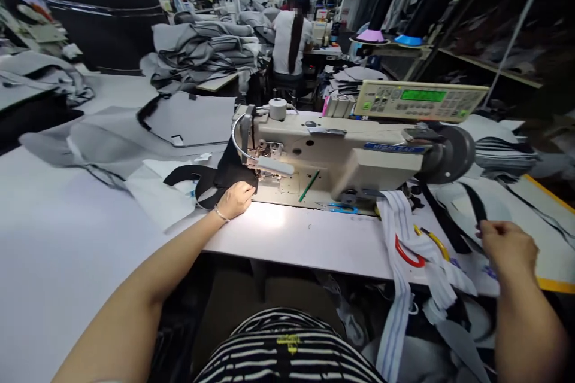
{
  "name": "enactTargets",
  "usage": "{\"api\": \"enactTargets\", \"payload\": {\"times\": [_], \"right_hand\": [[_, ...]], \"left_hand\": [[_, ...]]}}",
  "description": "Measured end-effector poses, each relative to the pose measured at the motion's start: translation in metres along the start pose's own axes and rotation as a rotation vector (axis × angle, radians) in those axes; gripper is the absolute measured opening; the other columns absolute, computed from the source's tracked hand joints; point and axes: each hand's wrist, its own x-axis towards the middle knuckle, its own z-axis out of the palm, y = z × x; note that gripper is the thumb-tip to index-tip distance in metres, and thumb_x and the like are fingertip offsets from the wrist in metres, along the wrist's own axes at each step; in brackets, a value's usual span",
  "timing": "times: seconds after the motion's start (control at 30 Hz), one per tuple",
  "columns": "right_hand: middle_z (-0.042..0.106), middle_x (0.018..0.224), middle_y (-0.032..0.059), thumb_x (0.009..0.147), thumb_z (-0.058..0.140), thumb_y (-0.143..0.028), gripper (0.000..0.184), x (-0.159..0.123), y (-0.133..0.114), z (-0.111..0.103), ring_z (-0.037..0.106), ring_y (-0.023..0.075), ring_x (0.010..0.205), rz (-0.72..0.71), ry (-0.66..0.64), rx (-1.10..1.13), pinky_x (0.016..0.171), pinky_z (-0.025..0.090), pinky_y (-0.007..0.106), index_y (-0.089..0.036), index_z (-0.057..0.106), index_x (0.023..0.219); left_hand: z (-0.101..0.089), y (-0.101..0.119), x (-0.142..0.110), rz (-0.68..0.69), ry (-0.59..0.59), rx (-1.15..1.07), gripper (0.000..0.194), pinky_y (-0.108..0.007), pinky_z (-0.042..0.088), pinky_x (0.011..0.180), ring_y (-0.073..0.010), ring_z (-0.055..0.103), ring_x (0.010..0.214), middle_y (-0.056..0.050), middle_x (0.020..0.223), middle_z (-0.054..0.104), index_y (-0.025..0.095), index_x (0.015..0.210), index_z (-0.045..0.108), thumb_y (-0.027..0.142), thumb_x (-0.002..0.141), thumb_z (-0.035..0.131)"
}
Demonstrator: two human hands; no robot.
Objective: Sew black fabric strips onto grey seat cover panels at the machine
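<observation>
My left hand (236, 199) is closed at the edge of a black fabric piece (230, 169), just left of the sewing machine's (332, 143) needle area. The fabric lies partly under the machine head, and a curved black strip (183, 173) extends to its left. Off to the right, my right hand (510, 245) pinches the end of a black strap (474, 203) above the table. Its fingertips are pressed together. A green pencil-like stick (309, 185) and blue-handled snips (341, 208) lie on the machine bed.
White striped webbing (395, 287) hangs over the table's front edge beside red-handled scissors (409, 254). Grey fabric panels (112, 137) spread across the left table. A control panel (420, 100) tops the machine. Behind it, a person (290, 42) sits near stacked grey pieces (202, 54).
</observation>
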Motion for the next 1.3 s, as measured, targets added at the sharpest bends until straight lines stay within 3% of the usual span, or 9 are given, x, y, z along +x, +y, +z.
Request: {"api": "enactTargets", "payload": {"times": [0.1, 0.2, 0.27, 0.47, 0.6, 0.7, 0.8, 1.0, 1.3], "right_hand": [[0.061, 0.082, 0.0326, 0.082, 0.033, -0.046, 0.051, -0.002, -0.03, -0.017, 0.059, 0.0312, 0.088, 0.043, 0.078, -0.029, 0.063, 0.032, 0.046, -0.014, 0.07, 0.098], [0.061, 0.081, 0.0319, 0.081, 0.029, -0.058, 0.062, -0.022, -0.081, -0.039, 0.058, 0.032, 0.094, -0.257, 0.374, 0.121, 0.066, 0.034, 0.048, -0.015, 0.069, 0.1], [0.062, 0.077, 0.0259, 0.083, 0.028, -0.06, 0.059, -0.05, -0.126, -0.049, 0.06, 0.0287, 0.089, -0.499, 0.392, 0.242, 0.068, 0.038, 0.046, -0.02, 0.07, 0.092], [0.059, 0.083, 0.0082, 0.088, 0.036, -0.016, 0.027, -0.2, -0.257, -0.04, 0.058, 0.0167, 0.078, -1.184, -0.256, 0.624, 0.069, 0.048, 0.029, -0.022, 0.062, 0.092], [0.054, 0.076, 0.0031, 0.081, 0.038, -0.003, 0.031, -0.264, -0.292, -0.023, 0.051, 0.0114, 0.062, -1.439, -0.634, 0.546, 0.054, 0.043, 0.02, -0.021, 0.064, 0.087], [0.053, 0.077, 0.0027, 0.078, 0.037, 0.0, 0.036, -0.265, -0.305, -0.01, 0.051, 0.0098, 0.061, -1.432, -0.744, 0.718, 0.054, 0.042, 0.02, -0.02, 0.066, 0.086], [0.056, 0.076, 0.0014, 0.082, 0.041, -0.008, 0.029, -0.248, -0.323, 0.009, 0.053, 0.0077, 0.058, -1.196, -0.864, 1.017, 0.056, 0.045, 0.02, -0.02, 0.066, 0.09], [0.058, 0.063, -0.0019, 0.073, 0.06, -0.03, 0.023, -0.235, -0.353, 0.04, 0.057, 0.0097, 0.051, -0.653, -1.016, 1.146, 0.053, 0.046, 0.022, -0.014, 0.062, 0.089], [0.057, 0.058, -0.0033, 0.074, 0.057, -0.026, 0.01, -0.238, -0.366, 0.046, 0.054, 0.0096, 0.051, -0.715, -1.053, 1.101, 0.056, 0.043, 0.021, -0.017, 0.061, 0.071]], "left_hand": [[-0.007, 0.002, 0.003, -0.034, -0.045, -0.029, 0.028, -0.038, 0.046, 0.083, -0.023, 0.054, 0.091, -0.014, 0.093, 0.061, 0.009, 0.102, 0.063, 0.012, 0.081, 0.045], [-0.021, 0.022, 0.008, -0.118, -0.043, -0.162, 0.023, -0.04, 0.044, 0.087, -0.0233, 0.054, 0.095, -0.014, 0.097, 0.062, 0.011, 0.094, 0.064, 0.016, 0.084, 0.044], [-0.034, 0.047, 0.012, -0.218, -0.012, -0.388, 0.021, -0.041, 0.043, 0.091, -0.0228, 0.054, 0.098, -0.013, 0.099, 0.062, 0.012, 0.088, 0.065, 0.021, 0.086, 0.046], [-0.062, 0.113, 0.023, -0.89, -0.18, -1.573, 0.035, -0.035, 0.054, 0.074, -0.0177, 0.062, 0.085, -0.014, 0.101, 0.062, 0.01, 0.098, 0.057, 0.042, 0.085, 0.052], [-0.065, 0.1, 0.014, -1.25, -0.054, -1.636, 0.022, -0.025, 0.052, 0.059, -0.0124, 0.062, 0.07, -0.011, 0.091, 0.063, 0.009, 0.086, 0.054, 0.022, 0.074, 0.067], [-0.063, 0.081, -0.002, -1.263, 0.029, -1.471, 0.011, -0.015, 0.036, 0.04, -0.0046, 0.051, 0.049, -0.006, 0.075, 0.063, 0.008, 0.086, 0.057, 0.017, 0.079, 0.058], [-0.065, 0.075, -0.017, -1.127, -0.049, -1.382, 0.019, -0.015, 0.021, 0.035, -0.0022, 0.036, 0.039, -0.001, 0.061, 0.057, 0.008, 0.085, 0.06, 0.024, 0.082, 0.052], [-0.074, 0.085, -0.022, -0.88, -0.137, -1.284, 0.034, -0.018, 0.027, 0.045, -0.0061, 0.039, 0.049, -0.001, 0.061, 0.057, 0.011, 0.074, 0.064, 0.043, 0.077, 0.054], [-0.072, 0.08, -0.023, -0.869, -0.234, -1.271, 0.039, -0.017, 0.027, 0.043, -0.0049, 0.038, 0.045, 0.001, 0.057, 0.053, 0.011, 0.076, 0.065, 0.047, 0.078, 0.051]]}}
